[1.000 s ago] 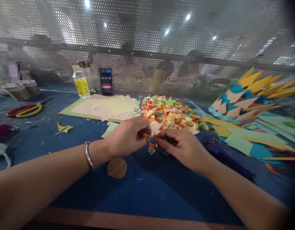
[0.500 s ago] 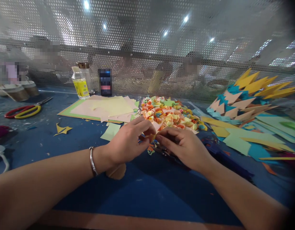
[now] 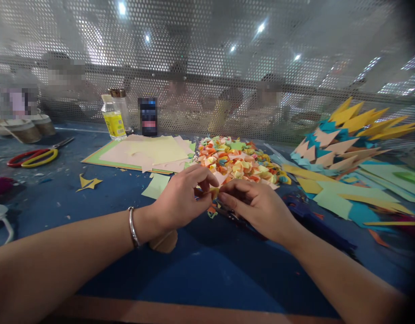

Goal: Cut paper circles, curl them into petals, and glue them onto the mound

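Between my fingertips is a small yellow paper piece [image 3: 214, 192], mostly covered by the fingers. My left hand [image 3: 185, 195], with a silver bangle [image 3: 133, 227] at the wrist, pinches it from the left. From the right, my right hand [image 3: 256, 204] has thumb and fingers closed at the same piece. Just behind the hands lies a heap of small folded paper pieces [image 3: 241, 162] in orange, yellow, green and pink. A brown rounded piece [image 3: 164, 241] sits on the table under my left wrist. Dark tools below my right hand are partly hidden.
Stacked paper sheets [image 3: 136, 153] lie behind my left hand. Red and yellow scissors [image 3: 40, 155] rest at the left, near a labelled bottle [image 3: 114, 122] and a phone [image 3: 148, 116]. A spiky paper construction [image 3: 342, 139] stands at the right beside paper strips [image 3: 345, 193] and a dark blue tool [image 3: 318, 225].
My left fingers have shifted slightly on the yellow paper piece, and the left wrist has moved a little to the right. Everything else stays in place.
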The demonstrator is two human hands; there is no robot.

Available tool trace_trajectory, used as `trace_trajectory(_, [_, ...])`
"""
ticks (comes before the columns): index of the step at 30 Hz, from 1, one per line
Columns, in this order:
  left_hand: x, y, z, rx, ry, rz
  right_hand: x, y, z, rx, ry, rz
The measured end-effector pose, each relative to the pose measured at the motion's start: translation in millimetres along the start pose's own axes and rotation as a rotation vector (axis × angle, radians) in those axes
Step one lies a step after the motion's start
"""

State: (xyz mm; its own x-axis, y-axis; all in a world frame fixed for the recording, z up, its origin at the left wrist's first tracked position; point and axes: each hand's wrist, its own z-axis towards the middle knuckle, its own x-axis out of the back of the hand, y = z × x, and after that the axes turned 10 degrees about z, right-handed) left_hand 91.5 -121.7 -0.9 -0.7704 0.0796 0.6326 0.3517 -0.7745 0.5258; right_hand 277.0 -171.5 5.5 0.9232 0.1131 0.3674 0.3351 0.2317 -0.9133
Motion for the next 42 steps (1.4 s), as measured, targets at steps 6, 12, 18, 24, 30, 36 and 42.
trace_trajectory(6, [1.7,1,0,-0.048,0.014,0.034,-1,-2,0,0.023,0.004,-0.012])
trace_trajectory(12, [3.6,4,-1,-0.153,0.033,0.165,-2,-3,-1,0.053,-0.005,-0.037])
trace_trajectory(18, [3.6,8,-2,-0.214,0.030,0.255,-3,-3,0,0.077,-0.010,-0.030])
trace_trajectory(24, [2.0,11,-3,-0.159,0.019,0.112,-5,-3,0,0.098,0.045,-0.090])
trace_trajectory(30, [0.3,6,-2,-0.022,0.010,-0.041,-4,-2,-1,0.098,0.084,-0.109])
trace_trajectory(36, [2.3,5,-1,0.071,-0.018,-0.095,-4,1,-2,0.097,0.078,-0.084])
trace_trajectory(42, [6.7,6,0,0.107,-0.074,-0.135,-2,1,-1,0.109,0.080,-0.084])
